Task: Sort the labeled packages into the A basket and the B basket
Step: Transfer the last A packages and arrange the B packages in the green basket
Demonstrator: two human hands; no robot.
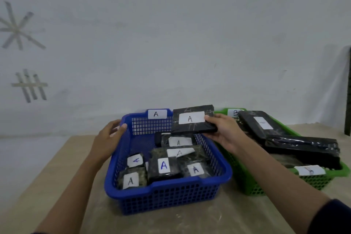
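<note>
A blue basket (167, 194) with an A tag on its far wall stands in the middle of the table and holds several black packages labeled A. My right hand (226, 133) grips a black package with a white A label (191, 119) and holds it above the basket's far right corner. My left hand (109, 138) rests with spread fingers against the basket's far left rim, holding nothing. To the right stands a green basket (245, 182) tagged B, with long black packages (302, 148) piled in it.
The table (62, 173) is light wood; its left edge runs diagonally at the left. A pale wall with tape marks stands right behind the baskets. A dark upright object (348, 89) is at the far right edge.
</note>
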